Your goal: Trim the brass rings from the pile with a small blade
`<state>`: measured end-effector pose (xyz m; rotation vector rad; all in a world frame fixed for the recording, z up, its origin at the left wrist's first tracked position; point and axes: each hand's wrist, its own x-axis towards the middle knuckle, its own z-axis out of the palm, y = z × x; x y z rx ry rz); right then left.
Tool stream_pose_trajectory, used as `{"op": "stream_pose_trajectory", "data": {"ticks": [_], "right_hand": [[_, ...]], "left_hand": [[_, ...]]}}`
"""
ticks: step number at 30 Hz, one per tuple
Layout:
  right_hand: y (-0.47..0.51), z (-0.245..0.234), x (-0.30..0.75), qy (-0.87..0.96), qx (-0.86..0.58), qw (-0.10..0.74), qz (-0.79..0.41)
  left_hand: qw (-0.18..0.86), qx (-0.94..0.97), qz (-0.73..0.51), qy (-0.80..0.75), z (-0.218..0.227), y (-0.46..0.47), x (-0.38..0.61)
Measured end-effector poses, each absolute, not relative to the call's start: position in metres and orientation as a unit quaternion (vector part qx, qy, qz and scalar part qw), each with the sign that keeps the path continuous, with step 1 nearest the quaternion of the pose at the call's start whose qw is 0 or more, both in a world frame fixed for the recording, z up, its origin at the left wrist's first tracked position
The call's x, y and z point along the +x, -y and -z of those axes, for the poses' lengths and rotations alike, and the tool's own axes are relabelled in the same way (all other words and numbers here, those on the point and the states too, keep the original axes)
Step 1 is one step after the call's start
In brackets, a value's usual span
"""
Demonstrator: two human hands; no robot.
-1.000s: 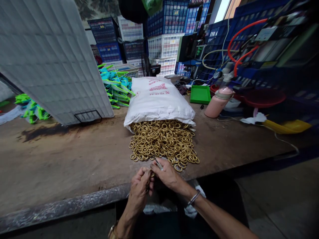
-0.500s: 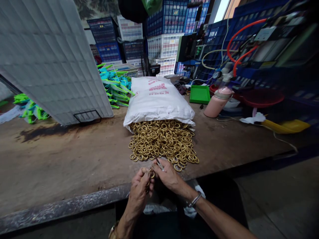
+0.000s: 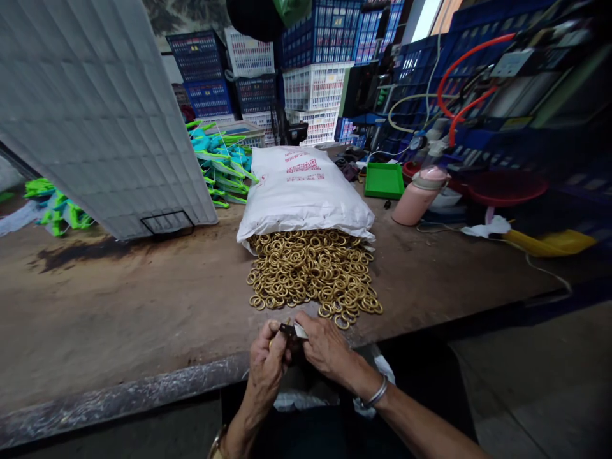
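Observation:
A heap of brass-coloured rings (image 3: 313, 271) spills from the open mouth of a white sack (image 3: 303, 191) onto the brown workbench (image 3: 143, 306). At the bench's near edge, my left hand (image 3: 268, 363) is closed around a brass ring that barely shows between the fingers. Right beside it, my right hand (image 3: 327, 347) pinches a small metal blade tool (image 3: 292, 330), whose tip lies across to the left hand's fingers. Both hands touch each other just in front of the ring heap.
A grey corrugated panel (image 3: 95, 115) leans at the left. Green and teal plastic parts (image 3: 222, 166) lie behind it. A green tray (image 3: 384, 181), a pink bottle (image 3: 418, 194), a red basin (image 3: 502, 188) and a yellow scoop (image 3: 554, 242) are at the right. Stacked crates (image 3: 315, 89) fill the back.
The blade tool in my right hand has swung from pointing up and away to lying flat across toward my left fingers. Both hands stay at the bench edge.

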<state>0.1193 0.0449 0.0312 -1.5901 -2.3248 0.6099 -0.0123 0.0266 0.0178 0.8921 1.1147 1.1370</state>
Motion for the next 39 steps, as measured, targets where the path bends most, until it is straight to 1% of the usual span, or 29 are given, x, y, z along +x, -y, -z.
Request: {"op": "stream_pose_trajectory", "data": {"ticks": [4,7,12,17,21,27,31,36,39], "right_hand": [[-0.044,-0.032,0.116,0.798,-0.564,0.101,-0.190],[-0.046,-0.030,0.115,0.799,-0.565,0.106,-0.176],[-0.059,-0.027,0.133,0.766,-0.617,0.124,-0.134],[-0.063,-0.026,0.167,0.723,-0.660,0.176,-0.110],[-0.052,-0.022,0.179,0.711,-0.670,0.179,-0.116],[-0.047,-0.012,0.162,0.718,-0.674,0.147,-0.092],[-0.052,-0.007,0.159,0.716,-0.680,0.136,-0.082],[-0.056,-0.016,0.166,0.714,-0.664,0.192,-0.109],[-0.061,-0.024,0.164,0.685,-0.646,0.285,-0.180]], "left_hand": [[0.595,0.394,-0.484,-0.507,-0.020,-0.024,-0.014],[0.611,0.371,-0.467,-0.521,-0.026,-0.016,-0.017],[0.698,0.286,-0.474,-0.454,-0.039,-0.007,-0.022],[0.774,0.160,-0.469,-0.394,-0.036,-0.020,-0.028],[0.783,0.136,-0.459,-0.396,-0.030,-0.029,-0.029],[0.782,0.128,-0.461,-0.400,-0.026,-0.033,-0.023],[0.795,0.109,-0.470,-0.368,-0.022,-0.035,-0.024],[0.816,0.096,-0.464,-0.330,-0.017,-0.039,-0.025],[0.821,0.080,-0.463,-0.324,-0.019,-0.043,-0.020]]}}
